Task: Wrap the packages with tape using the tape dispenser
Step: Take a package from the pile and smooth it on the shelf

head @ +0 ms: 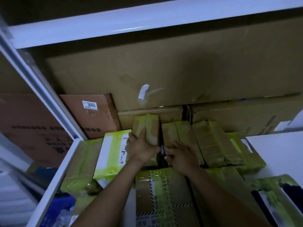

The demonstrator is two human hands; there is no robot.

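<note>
You stand in a stockroom, white metal shelving (49, 99), large cardboard cartons (164, 66) stacked, numbered label (89, 105), green-taped parcels (211, 145) packed along the shelf's rear edge

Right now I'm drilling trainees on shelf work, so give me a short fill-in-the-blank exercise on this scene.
1. The left hand grips a tape-wrapped ____.
2. The label on the brown carton reads ____.
3. The tape on the packages is yellow-____.
4. The right hand lies ____ on the packages.

Missing words: package; 3055; green; flat
</note>
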